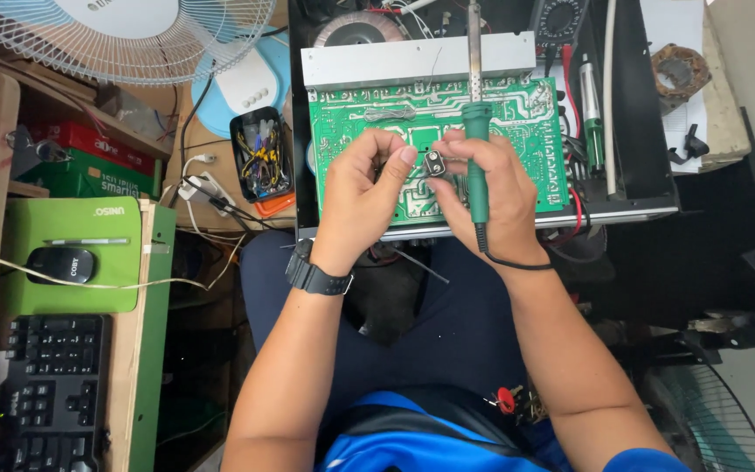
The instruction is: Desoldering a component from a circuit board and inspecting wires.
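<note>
A green circuit board [517, 122] lies solder side up in a black metal chassis [635, 114] in front of me. My left hand [360, 188], with a black wristwatch, pinches a small black component [434, 163] with metal legs over the board's middle. My right hand [493, 197] touches the same component with its fingertips and also holds a green-handled soldering iron [477, 149], whose tip points away from me, past the board's far edge. The iron's black cord loops under my right wrist.
A silver heat sink bar [412, 61] lines the board's far edge. At left stand a black tray of small parts [262, 153], a white fan [124, 26], a green mouse pad with a black mouse [61, 262] and a black keyboard [50, 393]. A desoldering pump [591, 114] lies right of the board.
</note>
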